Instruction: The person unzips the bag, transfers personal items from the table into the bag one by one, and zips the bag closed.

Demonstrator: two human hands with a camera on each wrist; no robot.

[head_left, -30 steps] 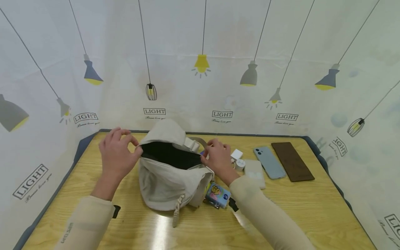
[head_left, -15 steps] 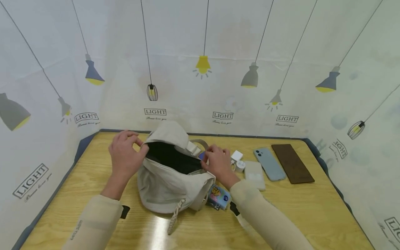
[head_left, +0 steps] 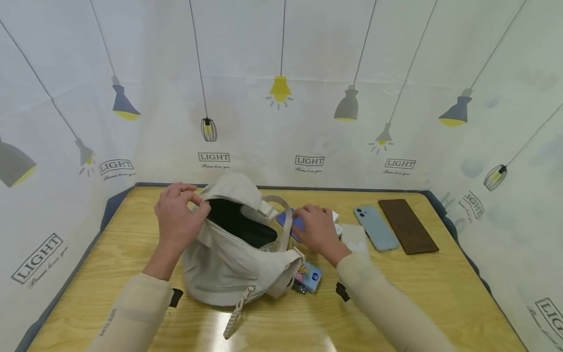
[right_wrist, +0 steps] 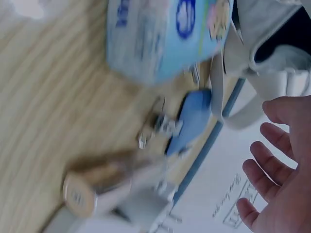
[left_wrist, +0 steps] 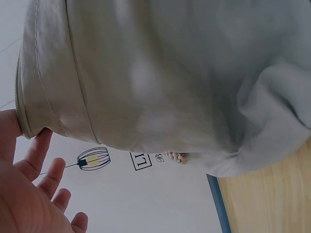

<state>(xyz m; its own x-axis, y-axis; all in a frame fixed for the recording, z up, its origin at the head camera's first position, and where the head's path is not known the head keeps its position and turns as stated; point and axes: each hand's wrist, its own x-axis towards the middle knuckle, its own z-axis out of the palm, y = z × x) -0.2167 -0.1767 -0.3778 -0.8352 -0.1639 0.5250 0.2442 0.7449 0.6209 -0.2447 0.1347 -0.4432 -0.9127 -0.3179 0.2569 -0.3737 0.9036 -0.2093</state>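
A beige fabric bag (head_left: 220, 269) stands on the table, its zipped mouth gaping to show a dark inside. My left hand (head_left: 179, 220) pinches the left end of the mouth's edge between thumb and index finger; in the left wrist view the other fingers of that hand (left_wrist: 36, 189) are loosely bent. To the right of the bag, my right hand (head_left: 316, 230) hovers by a flat blue object (head_left: 284, 218). The right wrist view shows this hand (right_wrist: 286, 170) with relaxed, spread fingers holding nothing, near the bag's strap (right_wrist: 238, 119).
A blue tissue pack (head_left: 314, 277) with a cartoon print lies against the bag's right side. Farther right are an off-white flat item (head_left: 354, 236), a light blue phone (head_left: 378, 229) and a dark brown wallet (head_left: 409, 226). A braided cord (head_left: 235, 313) hangs from the bag's front.
My right hand has let go of the bag's edge and moved right, toward the blue object. The left hand keeps its pinch, shifted slightly right from a second ago.
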